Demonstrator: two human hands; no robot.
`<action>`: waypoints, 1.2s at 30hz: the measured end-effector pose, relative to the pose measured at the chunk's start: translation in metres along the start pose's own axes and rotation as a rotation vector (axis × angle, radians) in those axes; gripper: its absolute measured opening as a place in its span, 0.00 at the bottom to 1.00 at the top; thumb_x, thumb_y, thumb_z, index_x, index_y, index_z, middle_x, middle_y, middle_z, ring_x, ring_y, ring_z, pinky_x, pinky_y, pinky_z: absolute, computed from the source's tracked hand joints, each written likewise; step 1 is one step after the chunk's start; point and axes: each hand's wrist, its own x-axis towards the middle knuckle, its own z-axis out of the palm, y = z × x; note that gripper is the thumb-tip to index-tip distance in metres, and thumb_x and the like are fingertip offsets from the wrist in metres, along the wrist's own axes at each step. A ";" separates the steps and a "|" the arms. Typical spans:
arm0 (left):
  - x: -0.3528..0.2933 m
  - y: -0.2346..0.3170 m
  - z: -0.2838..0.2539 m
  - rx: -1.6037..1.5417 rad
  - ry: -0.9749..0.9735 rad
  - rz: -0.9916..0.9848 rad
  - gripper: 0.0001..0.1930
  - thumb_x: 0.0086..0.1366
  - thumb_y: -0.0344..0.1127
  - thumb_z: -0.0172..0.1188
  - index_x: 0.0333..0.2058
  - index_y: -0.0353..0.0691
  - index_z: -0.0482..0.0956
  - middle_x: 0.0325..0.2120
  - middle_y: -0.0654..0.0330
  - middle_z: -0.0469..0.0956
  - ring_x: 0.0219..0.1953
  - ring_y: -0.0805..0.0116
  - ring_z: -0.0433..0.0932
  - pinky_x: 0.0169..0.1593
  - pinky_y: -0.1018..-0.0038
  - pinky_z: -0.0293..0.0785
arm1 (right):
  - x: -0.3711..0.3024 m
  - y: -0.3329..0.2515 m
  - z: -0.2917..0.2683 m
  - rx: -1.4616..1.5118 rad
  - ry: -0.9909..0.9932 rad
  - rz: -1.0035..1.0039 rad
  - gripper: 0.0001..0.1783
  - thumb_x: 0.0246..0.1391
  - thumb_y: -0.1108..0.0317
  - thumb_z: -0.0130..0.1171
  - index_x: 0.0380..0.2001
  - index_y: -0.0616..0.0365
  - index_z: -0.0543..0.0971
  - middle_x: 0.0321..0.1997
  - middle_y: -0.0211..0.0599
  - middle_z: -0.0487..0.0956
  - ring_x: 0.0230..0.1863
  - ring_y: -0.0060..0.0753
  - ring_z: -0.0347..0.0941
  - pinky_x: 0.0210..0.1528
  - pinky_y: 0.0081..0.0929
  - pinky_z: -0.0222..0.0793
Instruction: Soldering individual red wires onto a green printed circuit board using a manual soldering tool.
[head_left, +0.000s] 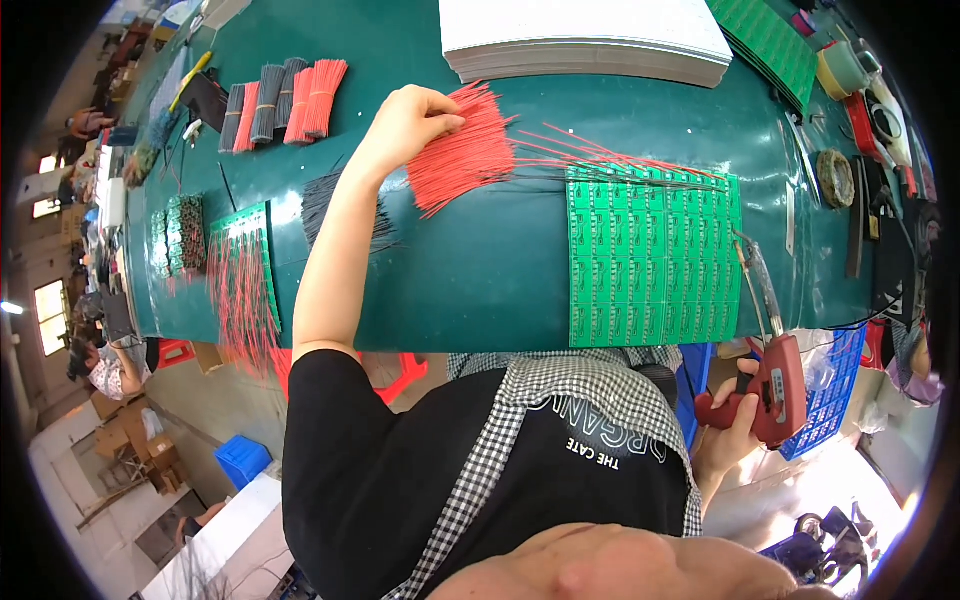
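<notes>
My left hand rests at the upper edge of a loose pile of red wires, its thumb and fingers closed on some of them. Low at the right, my right hand is wrapped round the handle of a dark red soldering gun. The gun's long tip points up beside the right edge of a green circuit board panel. Several red and black wires lie across the panel's top row and stick out to the left. Behind my left forearm is a pile of black wires, partly hidden.
Tied wire bundles lie at the back left. A board with red wires hanging off the table edge is at left, near stacked wired boards. A white stack of sheets stands at the back; a solder roll lies right.
</notes>
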 end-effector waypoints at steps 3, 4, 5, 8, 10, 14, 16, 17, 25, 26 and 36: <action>0.004 -0.005 -0.005 -0.240 -0.023 -0.050 0.10 0.56 0.28 0.58 0.35 0.28 0.79 0.24 0.54 0.80 0.27 0.72 0.78 0.35 0.76 0.74 | 0.000 0.001 -0.003 0.015 0.004 0.034 0.24 0.53 0.62 0.57 0.48 0.68 0.66 0.42 0.49 0.73 0.21 0.28 0.67 0.20 0.19 0.64; 0.005 -0.002 -0.008 -0.301 -0.031 -0.058 0.10 0.56 0.27 0.58 0.35 0.27 0.79 0.24 0.55 0.80 0.27 0.73 0.78 0.35 0.78 0.74 | 0.001 0.002 -0.005 -0.003 -0.029 0.027 0.23 0.55 0.62 0.55 0.48 0.65 0.65 0.44 0.44 0.72 0.23 0.24 0.65 0.20 0.18 0.63; 0.005 -0.001 -0.010 -0.360 -0.040 -0.066 0.09 0.56 0.26 0.58 0.34 0.25 0.79 0.24 0.56 0.80 0.27 0.74 0.77 0.34 0.79 0.74 | 0.001 0.003 -0.005 -0.018 -0.063 0.020 0.21 0.57 0.62 0.52 0.49 0.63 0.64 0.46 0.39 0.71 0.24 0.21 0.64 0.20 0.17 0.61; 0.009 -0.003 -0.014 -0.355 -0.065 -0.081 0.08 0.56 0.25 0.58 0.33 0.27 0.79 0.24 0.57 0.80 0.27 0.75 0.77 0.34 0.79 0.73 | 0.001 0.002 -0.004 -0.020 -0.060 0.020 0.20 0.57 0.63 0.52 0.49 0.63 0.65 0.46 0.40 0.72 0.24 0.21 0.64 0.20 0.18 0.62; 0.009 0.000 -0.018 -0.341 -0.068 -0.091 0.08 0.56 0.25 0.59 0.33 0.27 0.79 0.24 0.58 0.80 0.27 0.76 0.77 0.34 0.79 0.73 | 0.002 0.003 -0.004 -0.016 -0.063 0.013 0.20 0.57 0.63 0.52 0.48 0.63 0.65 0.46 0.41 0.72 0.24 0.21 0.65 0.21 0.18 0.62; 0.006 -0.009 -0.027 -0.446 0.024 -0.040 0.08 0.56 0.27 0.60 0.34 0.28 0.80 0.24 0.58 0.80 0.27 0.77 0.77 0.34 0.80 0.73 | 0.001 0.004 -0.003 -0.017 -0.056 0.010 0.19 0.57 0.64 0.51 0.48 0.64 0.65 0.46 0.43 0.72 0.24 0.22 0.65 0.21 0.17 0.61; -0.001 -0.007 -0.035 -0.455 0.065 -0.078 0.09 0.57 0.28 0.60 0.35 0.29 0.80 0.24 0.59 0.80 0.28 0.77 0.77 0.34 0.80 0.72 | 0.000 0.002 -0.002 -0.003 -0.057 0.012 0.19 0.57 0.65 0.51 0.49 0.64 0.65 0.46 0.43 0.72 0.24 0.22 0.65 0.21 0.17 0.61; -0.004 -0.003 -0.037 -0.476 0.095 -0.112 0.09 0.57 0.29 0.60 0.36 0.30 0.80 0.25 0.59 0.80 0.28 0.77 0.77 0.33 0.80 0.72 | -0.001 0.002 -0.003 -0.002 -0.049 0.015 0.19 0.57 0.65 0.51 0.49 0.64 0.65 0.46 0.43 0.72 0.24 0.22 0.65 0.21 0.17 0.61; -0.078 0.044 -0.001 -0.895 0.113 -0.017 0.08 0.60 0.29 0.57 0.34 0.30 0.78 0.29 0.55 0.81 0.34 0.71 0.79 0.37 0.76 0.75 | -0.002 0.003 -0.008 0.010 -0.003 0.069 0.24 0.53 0.64 0.56 0.50 0.66 0.65 0.44 0.47 0.73 0.23 0.26 0.67 0.21 0.18 0.64; -0.089 0.050 0.015 -0.915 0.110 -0.040 0.07 0.61 0.29 0.57 0.34 0.30 0.79 0.30 0.56 0.81 0.35 0.71 0.79 0.38 0.76 0.75 | -0.003 0.007 -0.011 0.005 -0.043 0.039 0.22 0.55 0.65 0.53 0.50 0.64 0.64 0.46 0.44 0.72 0.24 0.24 0.66 0.20 0.19 0.63; -0.090 0.126 0.047 -1.036 -0.625 -0.034 0.10 0.59 0.23 0.55 0.40 0.28 0.77 0.27 0.55 0.80 0.29 0.73 0.79 0.35 0.78 0.76 | 0.012 0.001 -0.001 -0.185 -0.186 -0.075 0.34 0.44 0.78 0.64 0.56 0.64 0.64 0.48 0.40 0.75 0.37 0.26 0.72 0.38 0.19 0.68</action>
